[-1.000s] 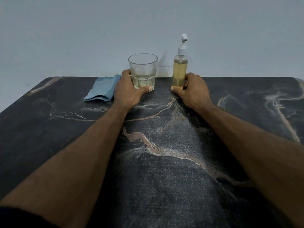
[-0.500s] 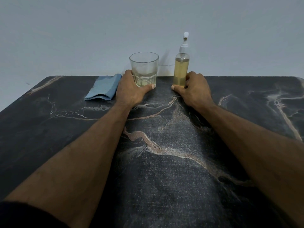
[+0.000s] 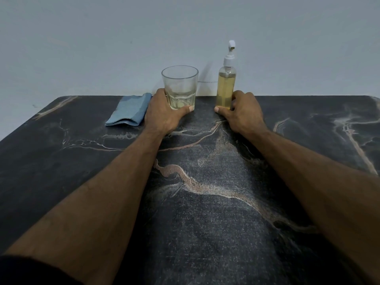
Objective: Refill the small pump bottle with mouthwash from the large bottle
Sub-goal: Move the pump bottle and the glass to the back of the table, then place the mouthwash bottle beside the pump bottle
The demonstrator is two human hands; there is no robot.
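- Head view: a dark marble-patterned table (image 3: pixel 205 223) with pale veins stands against a plain grey-blue wall (image 3: pixel 102 38).
- Left hand (image 3: pixel 164 116): curled round the base of a clear glass tumbler (image 3: pixel 180 85), thumb across the near side, fingers hidden behind the glass. The tumbler stands upright near the table's far edge and holds a shallow layer of pale yellowish liquid.
- Right hand (image 3: pixel 242 114): grips the lower part of the small pump bottle (image 3: pixel 225 87), thumb tip at its near base, fingers wrapped round the right side.
- The pump bottle stands upright on the table just right of the tumbler, apart from it, nearly full of amber liquid; its white pump head is fitted on top.
- Folded blue cloth (image 3: pixel 130 110): lies flat just left of the left hand.
- Both forearms reach forward over the table.
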